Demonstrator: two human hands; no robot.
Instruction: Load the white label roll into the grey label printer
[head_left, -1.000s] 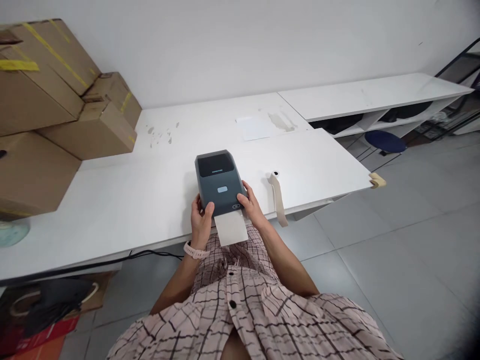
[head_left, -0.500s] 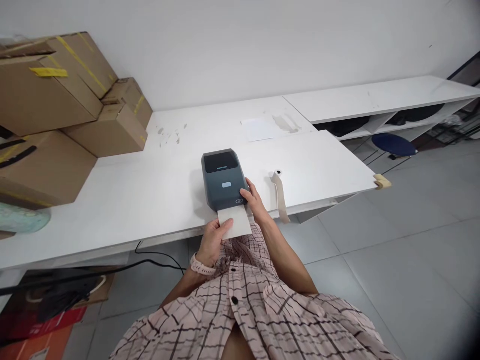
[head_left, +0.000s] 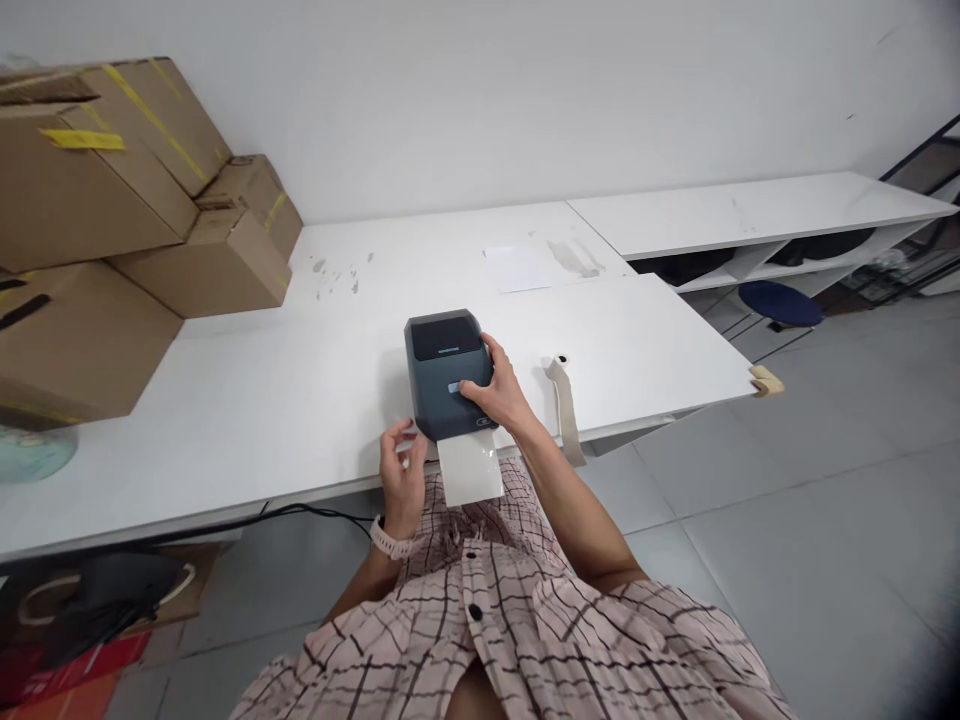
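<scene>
A dark grey label printer (head_left: 445,372) sits near the front edge of the white table (head_left: 300,400), directly ahead of the person. A white label strip (head_left: 469,468) hangs out of the printer's front slot and droops past the table edge.

Right hand (head_left: 495,392): laid over the printer's top right side, fingers spread moderately and curved down onto the lid. The forefinger lies at the small pale button on the top face. The hand rests on the housing and grips nothing separate.

Left hand (head_left: 403,468): held just beside the printer's front left corner and to the left of the label strip. The fingers are loosely curled, partly open, with thumb and forefinger close together. A small pale scrap seems to sit at the fingertips, but whether it is pinched there cannot be told. The hand appears clear of the label strip. A pale pink wristwatch (head_left: 390,542) is on this wrist.

Surroundings: a small paper roll (head_left: 558,362) stands to the right of the printer, with a tan backing strip (head_left: 568,420) trailing from it over the table edge. Stacked cardboard boxes (head_left: 112,220) occupy the far left of the table. A flat white sheet (head_left: 517,268) lies toward the back. A black cable (head_left: 300,514) runs under the table edge.
</scene>
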